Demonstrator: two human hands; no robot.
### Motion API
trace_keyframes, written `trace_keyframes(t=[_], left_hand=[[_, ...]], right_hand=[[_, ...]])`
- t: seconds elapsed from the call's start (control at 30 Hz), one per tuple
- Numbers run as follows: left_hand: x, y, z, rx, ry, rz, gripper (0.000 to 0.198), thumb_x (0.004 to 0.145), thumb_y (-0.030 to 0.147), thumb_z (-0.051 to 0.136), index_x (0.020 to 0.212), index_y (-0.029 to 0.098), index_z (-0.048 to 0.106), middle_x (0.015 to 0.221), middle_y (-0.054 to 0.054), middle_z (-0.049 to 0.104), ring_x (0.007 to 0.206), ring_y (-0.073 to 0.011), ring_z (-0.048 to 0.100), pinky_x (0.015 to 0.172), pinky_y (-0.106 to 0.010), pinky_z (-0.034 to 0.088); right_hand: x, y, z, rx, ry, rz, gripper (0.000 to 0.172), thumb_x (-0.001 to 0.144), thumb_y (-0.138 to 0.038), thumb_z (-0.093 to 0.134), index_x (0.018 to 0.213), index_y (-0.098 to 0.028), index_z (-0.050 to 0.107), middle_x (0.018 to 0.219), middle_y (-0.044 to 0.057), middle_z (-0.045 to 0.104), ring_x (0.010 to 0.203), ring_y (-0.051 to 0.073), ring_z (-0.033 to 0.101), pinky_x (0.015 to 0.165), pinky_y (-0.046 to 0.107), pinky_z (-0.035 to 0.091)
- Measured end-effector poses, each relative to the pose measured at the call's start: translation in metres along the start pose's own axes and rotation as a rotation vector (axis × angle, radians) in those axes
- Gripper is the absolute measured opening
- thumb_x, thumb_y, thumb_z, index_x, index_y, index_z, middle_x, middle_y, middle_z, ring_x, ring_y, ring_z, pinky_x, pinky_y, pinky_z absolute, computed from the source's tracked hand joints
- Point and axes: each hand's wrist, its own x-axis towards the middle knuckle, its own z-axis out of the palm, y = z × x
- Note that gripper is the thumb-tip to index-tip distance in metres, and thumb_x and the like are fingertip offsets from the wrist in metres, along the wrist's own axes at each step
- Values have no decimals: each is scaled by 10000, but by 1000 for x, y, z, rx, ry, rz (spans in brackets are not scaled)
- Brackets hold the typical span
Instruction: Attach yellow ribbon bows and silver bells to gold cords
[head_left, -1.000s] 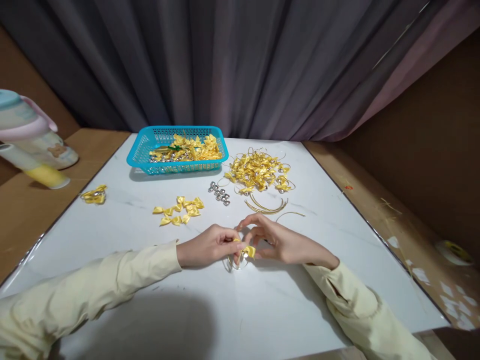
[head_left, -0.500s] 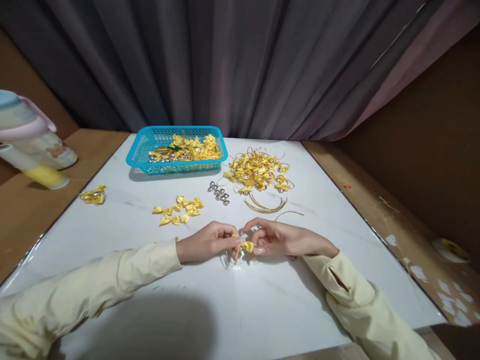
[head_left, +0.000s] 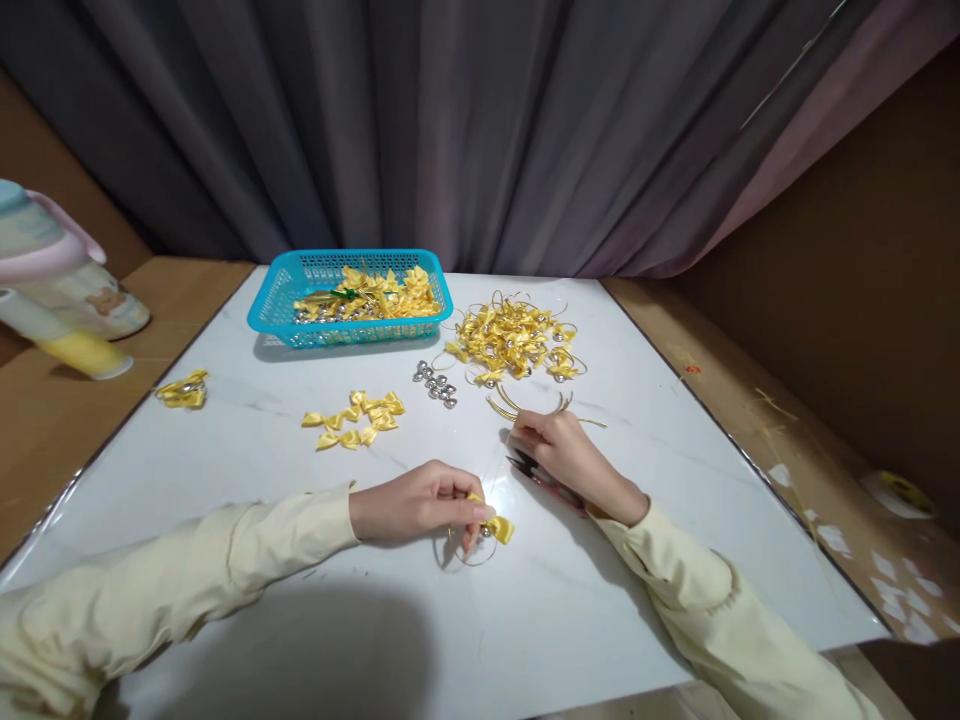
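My left hand point(head_left: 424, 505) pinches a yellow ribbon bow point(head_left: 501, 527) between thumb and fingers, just above the white table. A small silver bell point(head_left: 485, 532) hangs at the bow, and a thin gold cord loop point(head_left: 480, 563) curves below it. Farther right, my right hand point(head_left: 562, 450) is closed, fingertips pressed together near the loose gold cords point(head_left: 502, 408); whatever it may grip is hidden. Beneath that hand lies a pair of scissors or snips point(head_left: 529, 468) with dark blades, partly covered.
Several yellow bows point(head_left: 352, 420) and silver bells point(head_left: 435, 385) lie mid-table. Behind them are a blue basket point(head_left: 349, 335) of bows and bells, and a pile of corded bows point(head_left: 510, 335). A folded ribbon piece point(head_left: 182, 390) sits left, near a bottle point(head_left: 60, 260).
My right hand has let go of the bow and moved up and right to the gold cords, uncovering the dark blades. The left hand keeps the bow, slightly lower.
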Motion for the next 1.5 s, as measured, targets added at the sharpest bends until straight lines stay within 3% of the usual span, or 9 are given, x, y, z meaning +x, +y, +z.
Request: trace_keyframes(t=[0.3,0.5,0.7,0.87,0.93,1.03,1.13,1.27,1.5], left_hand=[[-1,0,2,72,-39,-3,332,816,408,578,653,120,553,577,-6,584,550,-89,544,565,-207,433],[-1,0,4,220,53,44,348,834,423,538,665,119,549,611,-18,594,595,-98,550,589,-209,442],[-2,-5,6,423,121,97,324,873,394,463,700,130,538,647,-31,613,599,-99,548,570,-196,425],[-1,-9,5,706,163,289,292,883,300,427,654,144,520,660,-36,572,604,-103,515,595,-206,396],[-1,-10,5,791,167,356,281,884,280,421,646,153,503,646,-30,537,611,-108,493,601,-210,383],[0,-11,5,850,156,411,273,889,256,403,640,166,471,623,-22,495,615,-117,460,604,-218,369],[0,-9,6,854,118,440,271,888,232,395,629,175,448,601,-19,467,624,-126,448,605,-224,362],[-1,-7,8,837,72,443,270,883,213,396,616,178,417,593,-16,449,613,-124,431,586,-225,354],[-1,-7,9,840,65,482,244,875,167,385,632,171,410,594,-25,471,622,-128,426,585,-232,356]], right_hand=[[1,-2,3,51,54,22,189,516,-15,356,579,-191,381,475,-42,338,465,103,306,507,225,212],[5,-3,1,224,75,91,130,665,-98,458,569,-182,433,479,-42,357,482,104,298,513,237,215],[5,-6,-13,544,30,163,310,860,-385,412,627,-182,432,596,8,497,573,131,453,588,261,369],[0,-13,-20,1150,-133,215,225,818,-335,521,664,-173,494,803,73,604,814,187,564,822,353,420],[-1,-17,-20,1355,-160,224,205,783,-258,561,614,-177,476,662,22,537,680,158,549,782,354,441],[-2,-23,-17,1469,-207,228,234,776,-196,539,569,-179,430,508,-43,383,417,84,341,573,302,437],[-2,-25,-12,1488,-235,262,221,774,-130,493,567,-172,425,457,-52,343,383,64,196,438,220,328],[-1,-22,-7,1494,-242,310,240,770,-99,469,545,-167,421,421,-49,328,391,70,168,407,195,264],[0,-19,-4,1491,-198,336,184,658,-36,460,533,-165,420,417,-55,317,391,68,185,414,194,287]])
